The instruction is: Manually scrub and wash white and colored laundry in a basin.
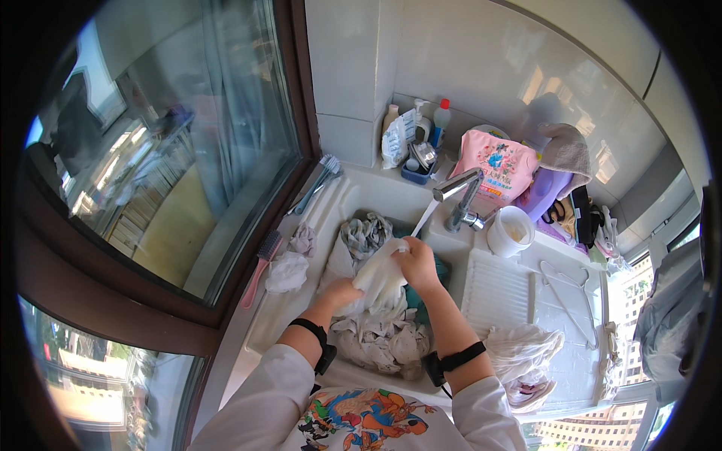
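My left hand (342, 293) and my right hand (416, 264) grip a wet white cloth (379, 276), stretched between them above the laundry sink (361, 189). Water runs from the chrome faucet (459, 189) in a stream that falls just beside my right hand and the cloth's upper end. Below, a plaid garment (366, 231) lies at the sink's far side. A white garment with small dark marks (381, 344) is bunched at the near side. Some teal fabric (420, 304) shows partly behind my right forearm.
Left of the basin lie a pink-handled scrub brush (264, 265), a crumpled white cloth (286, 273) and a blue brush (321, 177). A white tub (510, 231) stands right of the faucet, near a pink detergent bag (496, 166). The washboard (499, 290), wire hanger (569, 296) and wrung clothes (522, 355) are rightward.
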The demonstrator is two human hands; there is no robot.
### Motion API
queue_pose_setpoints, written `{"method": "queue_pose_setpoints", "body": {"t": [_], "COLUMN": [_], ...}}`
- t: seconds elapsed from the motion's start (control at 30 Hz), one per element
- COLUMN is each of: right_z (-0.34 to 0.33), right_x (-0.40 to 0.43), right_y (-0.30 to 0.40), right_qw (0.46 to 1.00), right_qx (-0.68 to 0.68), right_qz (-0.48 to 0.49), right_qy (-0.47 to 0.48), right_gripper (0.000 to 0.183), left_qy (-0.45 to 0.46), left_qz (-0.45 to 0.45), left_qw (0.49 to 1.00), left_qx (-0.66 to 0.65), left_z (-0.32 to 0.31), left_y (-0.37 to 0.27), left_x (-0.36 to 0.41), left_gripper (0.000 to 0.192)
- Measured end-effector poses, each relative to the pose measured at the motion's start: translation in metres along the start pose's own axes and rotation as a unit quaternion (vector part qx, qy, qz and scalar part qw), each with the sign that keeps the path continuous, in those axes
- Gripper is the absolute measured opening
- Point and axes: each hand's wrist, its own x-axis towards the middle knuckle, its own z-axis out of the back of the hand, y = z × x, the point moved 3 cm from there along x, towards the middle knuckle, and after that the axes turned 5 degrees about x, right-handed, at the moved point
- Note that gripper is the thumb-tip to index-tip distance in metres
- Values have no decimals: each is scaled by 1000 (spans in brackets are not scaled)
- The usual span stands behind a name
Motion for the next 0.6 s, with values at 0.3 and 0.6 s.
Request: {"method": "queue_pose_setpoints", "body": {"t": [0.3, 0.6], "right_z": [-15, -4], "right_x": [-51, -22], "right_y": [-50, 0], "right_qw": [952, 990], "right_qx": [-133, -59], "right_qz": [-5, -113], "right_qy": [274, 62], "right_gripper": [49, 44], "left_qy": [-25, -100], "left_qz": [-73, -157], "left_qw": [915, 883], "left_qx": [-395, -430], "left_z": [113, 187], "left_y": [-104, -148], "left_x": [-59, -132], "left_gripper": [27, 32]}}
